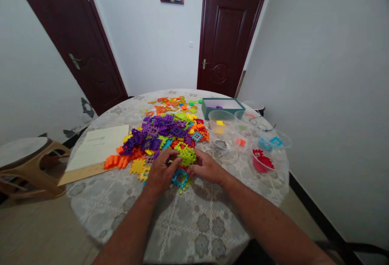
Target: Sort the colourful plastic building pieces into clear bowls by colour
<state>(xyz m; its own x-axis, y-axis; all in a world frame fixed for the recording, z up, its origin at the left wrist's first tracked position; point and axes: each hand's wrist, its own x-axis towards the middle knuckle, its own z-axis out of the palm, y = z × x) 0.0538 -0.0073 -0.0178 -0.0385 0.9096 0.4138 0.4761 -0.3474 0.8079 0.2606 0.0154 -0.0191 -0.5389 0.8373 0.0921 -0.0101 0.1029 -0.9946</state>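
Observation:
Between my two hands is a cluster of lime-green interlocking plastic pieces (187, 154), held just above the tabletop. My left hand (163, 170) grips its left side, thumb toward the front. On the right side, the fingers and thumb of my right hand (206, 167) close round it. Below lies a blue window-shaped piece (180, 178) with some green ones. Right behind my hands rises a heap of purple pieces (152, 129) mixed with other colours. Yellow pieces (138, 166) and orange pieces (117, 161) lie to the left of my left hand.
Clear plastic tubs (221, 115) stand on the right, holding a few pieces; one has red pieces (263, 160). A green-sided box (223, 113) sits behind them. Paper sheets (94, 145) lie at the left on the round table (194, 232). A stool (27, 163) stands further left.

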